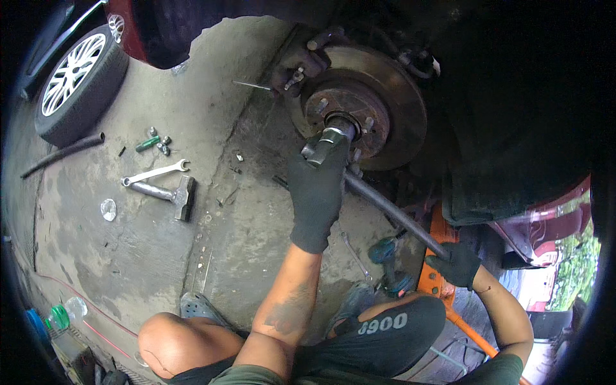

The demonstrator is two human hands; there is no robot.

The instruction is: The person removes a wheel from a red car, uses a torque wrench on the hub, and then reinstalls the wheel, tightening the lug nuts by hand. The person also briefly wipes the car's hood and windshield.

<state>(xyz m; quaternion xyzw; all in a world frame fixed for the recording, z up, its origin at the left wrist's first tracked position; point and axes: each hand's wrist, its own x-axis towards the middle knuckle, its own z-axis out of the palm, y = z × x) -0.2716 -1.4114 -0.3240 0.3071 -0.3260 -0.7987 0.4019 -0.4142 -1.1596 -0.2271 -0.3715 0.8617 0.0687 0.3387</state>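
My left hand [317, 192], in a black glove, is closed round the head of a breaker bar at the wheel hub [375, 102]. A shiny socket [333, 133] shows at its fingertips, seated at the hub's centre. From there the long dark bar [391, 208] slopes down to the right. Its far end is gripped by my right hand [455, 264], gloved in black too. Behind the hub is a worn brake disc [407, 96], with several wheel studs around the centre. The brake caliper [301, 67] sits at the disc's upper left.
A hammer [185, 197], a combination wrench [157, 173] and several lug nuts [165, 140] lie on the concrete at left. Beyond them is a removed wheel [80, 83]. An orange jack [443, 228] stands at right, near a cordless power tool [385, 253]. Dark bodywork hangs overhead.
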